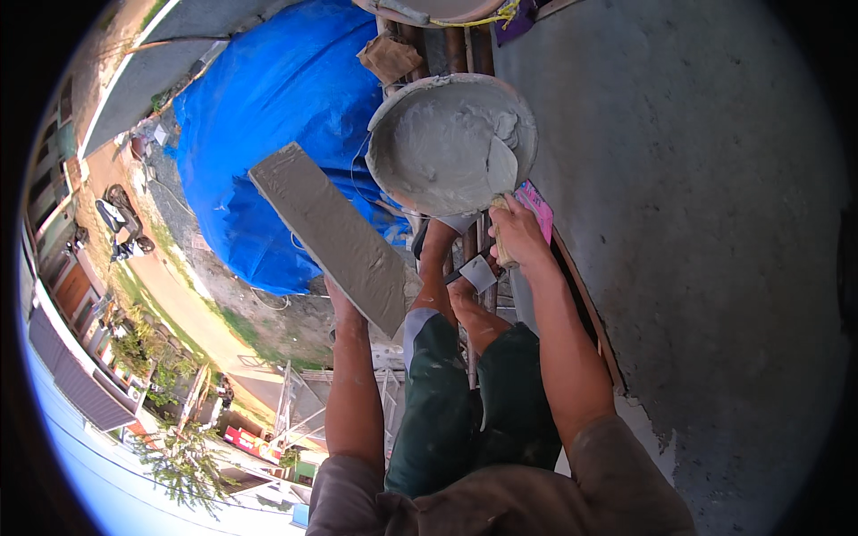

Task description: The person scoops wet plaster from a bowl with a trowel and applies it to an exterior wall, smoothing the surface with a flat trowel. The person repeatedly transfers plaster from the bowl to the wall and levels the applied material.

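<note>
My left hand [343, 299] grips a long flat board [323, 234] coated with grey mortar from beneath, its fingers mostly hidden behind it. My right hand [520, 230] is closed on the wooden handle of a trowel [500, 168], whose blade rests in grey mortar at the right side of a round bucket [420, 152]. The bucket stands on poles just beyond the board, with a pink object [538, 207] beside it. My bare legs and sandaled feet are below the bucket, on the narrow pole platform.
A grey plastered wall [679, 250] runs along my right. Another bucket [429, 9] and brown paper [390, 58] lie farther ahead. A blue tarp [250, 134] spreads below on the left, with a street, motorbikes [123, 223] and trees. The platform's edge is close on the left.
</note>
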Action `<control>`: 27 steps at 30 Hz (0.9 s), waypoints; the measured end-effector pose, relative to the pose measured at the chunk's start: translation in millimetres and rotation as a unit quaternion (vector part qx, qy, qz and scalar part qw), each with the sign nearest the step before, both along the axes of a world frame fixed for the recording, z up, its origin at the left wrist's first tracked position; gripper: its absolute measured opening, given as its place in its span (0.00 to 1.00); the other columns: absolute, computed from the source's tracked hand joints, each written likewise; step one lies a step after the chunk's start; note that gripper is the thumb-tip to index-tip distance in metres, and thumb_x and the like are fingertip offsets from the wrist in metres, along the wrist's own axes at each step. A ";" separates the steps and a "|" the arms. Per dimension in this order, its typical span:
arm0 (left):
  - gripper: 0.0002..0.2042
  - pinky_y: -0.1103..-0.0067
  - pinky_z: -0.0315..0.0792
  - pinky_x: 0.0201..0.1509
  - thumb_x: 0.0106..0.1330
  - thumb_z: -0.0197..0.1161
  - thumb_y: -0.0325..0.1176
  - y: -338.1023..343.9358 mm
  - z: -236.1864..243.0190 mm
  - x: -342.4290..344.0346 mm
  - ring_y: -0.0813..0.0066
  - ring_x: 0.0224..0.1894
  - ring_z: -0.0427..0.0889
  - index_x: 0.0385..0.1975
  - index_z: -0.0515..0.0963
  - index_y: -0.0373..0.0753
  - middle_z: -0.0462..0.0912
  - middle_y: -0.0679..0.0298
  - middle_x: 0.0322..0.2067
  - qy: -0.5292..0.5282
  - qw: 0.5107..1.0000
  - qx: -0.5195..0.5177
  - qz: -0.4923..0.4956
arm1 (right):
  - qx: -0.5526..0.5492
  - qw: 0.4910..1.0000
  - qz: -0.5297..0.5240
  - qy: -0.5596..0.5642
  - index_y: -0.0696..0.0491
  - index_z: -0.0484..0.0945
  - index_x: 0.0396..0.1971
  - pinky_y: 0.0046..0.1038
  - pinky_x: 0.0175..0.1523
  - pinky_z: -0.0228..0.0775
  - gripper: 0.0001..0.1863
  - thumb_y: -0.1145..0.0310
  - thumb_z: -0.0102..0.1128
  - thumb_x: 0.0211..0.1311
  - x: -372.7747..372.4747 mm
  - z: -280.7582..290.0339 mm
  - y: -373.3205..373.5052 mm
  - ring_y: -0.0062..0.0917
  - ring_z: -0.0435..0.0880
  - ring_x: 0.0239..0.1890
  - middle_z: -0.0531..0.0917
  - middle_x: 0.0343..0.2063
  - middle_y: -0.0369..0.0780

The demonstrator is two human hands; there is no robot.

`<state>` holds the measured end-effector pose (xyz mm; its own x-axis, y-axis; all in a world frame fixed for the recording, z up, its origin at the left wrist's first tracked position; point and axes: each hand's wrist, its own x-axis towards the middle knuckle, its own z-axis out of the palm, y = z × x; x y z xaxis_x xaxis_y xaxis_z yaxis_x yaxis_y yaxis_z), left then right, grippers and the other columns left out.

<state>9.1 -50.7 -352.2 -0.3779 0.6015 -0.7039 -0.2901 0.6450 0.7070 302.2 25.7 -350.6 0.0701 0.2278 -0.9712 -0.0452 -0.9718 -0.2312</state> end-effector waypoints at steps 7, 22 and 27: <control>0.22 0.70 0.72 0.54 0.66 0.54 0.37 -21.0 0.4 -19.6 0.65 0.51 0.77 0.58 0.66 0.32 0.75 0.56 0.52 0.088 0.990 0.013 -0.106 | 0.158 0.898 0.397 -0.103 0.62 0.67 0.52 0.39 0.43 0.75 0.23 0.65 0.49 0.60 -20.1 -142.4 13.0 0.47 0.81 0.40 0.78 0.38 0.57; 0.27 0.59 0.59 0.63 0.55 0.65 0.36 10.9 4.2 -17.5 0.45 0.59 0.67 0.55 0.70 0.32 0.69 0.48 0.57 0.257 0.914 0.032 -0.311 | -0.021 0.984 -0.149 0.098 0.60 0.69 0.50 0.28 0.25 0.74 0.19 0.67 0.52 0.61 -20.6 32.0 -20.1 0.28 0.81 0.28 0.78 0.30 0.43; 0.29 0.55 0.54 0.65 0.55 0.66 0.38 18.0 -3.9 -28.4 0.41 0.61 0.63 0.57 0.69 0.32 0.68 0.46 0.59 0.362 0.825 0.052 -0.430 | -0.068 0.992 -0.090 0.061 0.52 0.68 0.49 0.32 0.18 0.72 0.19 0.59 0.54 0.62 -48.2 -85.3 23.2 0.30 0.78 0.18 0.75 0.24 0.41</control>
